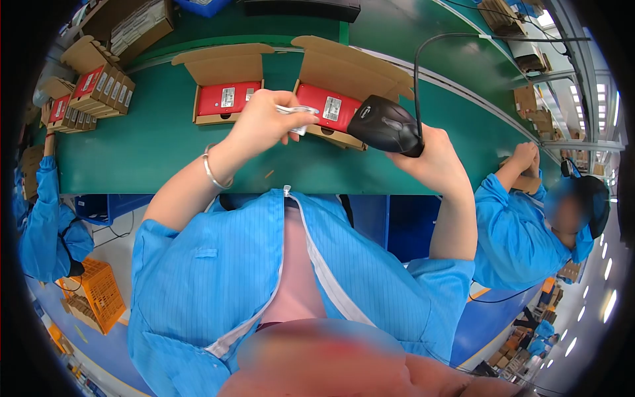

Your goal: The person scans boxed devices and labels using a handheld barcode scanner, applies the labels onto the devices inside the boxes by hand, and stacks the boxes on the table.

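My right hand (433, 162) is closed around a black barcode scanner (385, 126), whose head points left over an open cardboard box (350, 63). A red package (329, 106) with a white label lies in that box, partly behind the scanner. My left hand (268, 122) pinches a small white strip-like item (297, 111) near the same box; its exact kind is unclear. Just beyond my left hand is a second open cardboard box (221, 66). Inside it rests another red labelled package (226, 99), partly covered by my hand.
Stacked small boxes (102, 89) stand at the left on the green table (165, 159). The scanner's cable (418, 73) arcs overhead. A co-worker (529, 225) sits at the right, another person (49, 218) at the left. Blue bins (413, 228) sit under the table edge.
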`<state>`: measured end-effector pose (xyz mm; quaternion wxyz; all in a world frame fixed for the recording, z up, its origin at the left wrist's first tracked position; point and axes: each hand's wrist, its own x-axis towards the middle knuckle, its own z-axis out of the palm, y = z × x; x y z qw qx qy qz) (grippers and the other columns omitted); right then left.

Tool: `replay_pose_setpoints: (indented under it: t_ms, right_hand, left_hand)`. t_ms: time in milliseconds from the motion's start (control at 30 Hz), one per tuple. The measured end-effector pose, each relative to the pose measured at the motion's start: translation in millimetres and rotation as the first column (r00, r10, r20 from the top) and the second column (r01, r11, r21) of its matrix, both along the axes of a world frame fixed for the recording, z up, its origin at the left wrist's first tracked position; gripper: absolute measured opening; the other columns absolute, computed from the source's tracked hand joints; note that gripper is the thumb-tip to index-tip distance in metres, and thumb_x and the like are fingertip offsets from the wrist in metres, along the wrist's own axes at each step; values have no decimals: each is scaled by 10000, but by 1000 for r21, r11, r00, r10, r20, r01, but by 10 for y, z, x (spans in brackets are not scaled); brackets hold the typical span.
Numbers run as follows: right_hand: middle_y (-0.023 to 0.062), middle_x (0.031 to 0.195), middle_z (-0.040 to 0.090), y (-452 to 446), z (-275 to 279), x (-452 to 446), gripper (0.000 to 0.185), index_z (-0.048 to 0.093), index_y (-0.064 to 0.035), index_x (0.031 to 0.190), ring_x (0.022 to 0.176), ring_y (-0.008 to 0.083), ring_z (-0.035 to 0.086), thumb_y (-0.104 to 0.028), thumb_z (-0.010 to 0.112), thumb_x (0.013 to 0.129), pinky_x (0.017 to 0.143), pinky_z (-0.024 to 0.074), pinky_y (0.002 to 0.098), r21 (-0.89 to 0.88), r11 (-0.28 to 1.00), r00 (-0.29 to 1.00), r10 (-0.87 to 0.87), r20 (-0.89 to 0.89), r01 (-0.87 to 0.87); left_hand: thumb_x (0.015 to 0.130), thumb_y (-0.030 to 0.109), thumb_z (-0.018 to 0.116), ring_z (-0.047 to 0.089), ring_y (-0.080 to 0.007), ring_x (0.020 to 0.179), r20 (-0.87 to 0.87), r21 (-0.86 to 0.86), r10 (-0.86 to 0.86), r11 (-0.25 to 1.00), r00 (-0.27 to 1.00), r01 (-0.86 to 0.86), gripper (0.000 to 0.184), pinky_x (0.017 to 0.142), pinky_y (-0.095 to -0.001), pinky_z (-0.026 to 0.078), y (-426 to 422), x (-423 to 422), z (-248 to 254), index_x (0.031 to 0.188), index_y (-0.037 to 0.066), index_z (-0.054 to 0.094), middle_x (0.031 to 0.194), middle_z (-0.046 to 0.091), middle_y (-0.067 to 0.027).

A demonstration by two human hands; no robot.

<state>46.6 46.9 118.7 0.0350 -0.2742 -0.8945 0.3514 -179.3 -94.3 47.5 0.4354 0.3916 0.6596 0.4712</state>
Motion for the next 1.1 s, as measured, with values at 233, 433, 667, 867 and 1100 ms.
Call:
replay_pose_setpoints:
  t_ms: [233,433,667,867,1100]
  right_hand:
    - [141,714,610,-122,-20,192,333,584,3,999,623,209,582,-54,673,684,626,469,305,-63,995,994,-84,-72,79]
    - [136,722,619,-161,-55,130,323,582,15,985,628,202,586,-62,681,687,627,471,300,-93,992,990,-94,-107,84]
    - [141,750,641,-44,-71,-64,295,590,10,971,657,217,613,-72,683,703,656,484,305,-116,993,999,-40,-24,37]
    - [150,785,655,-73,-145,-114,298,596,5,974,698,238,637,-69,690,701,672,489,316,-100,992,997,-78,-15,76]
    - [112,830,655,-367,-345,45,364,601,7,1001,766,164,625,-51,706,657,725,487,296,-228,973,942,-64,-331,-14]
  left_hand:
    - [703,324,762,614,-248,545,-578,95,30,995,815,31,361,524,-332,483,335,144,-49,650,0,612,633,630,-143]
    - [671,405,759,643,-297,670,-756,227,169,974,632,11,444,587,-362,510,328,125,-127,843,15,634,698,647,-143]
    - [797,199,712,519,-126,584,-695,363,524,847,493,-388,255,549,-264,447,-532,-766,-420,924,0,614,675,588,-74]
    - [831,269,644,624,-315,690,-770,93,382,860,511,-502,285,651,-359,499,-869,-1165,-780,893,-8,623,761,638,-185]
    - [852,170,557,604,-283,633,-638,107,420,878,646,-466,218,609,-352,470,-834,-1222,-805,858,-37,624,708,615,-191]
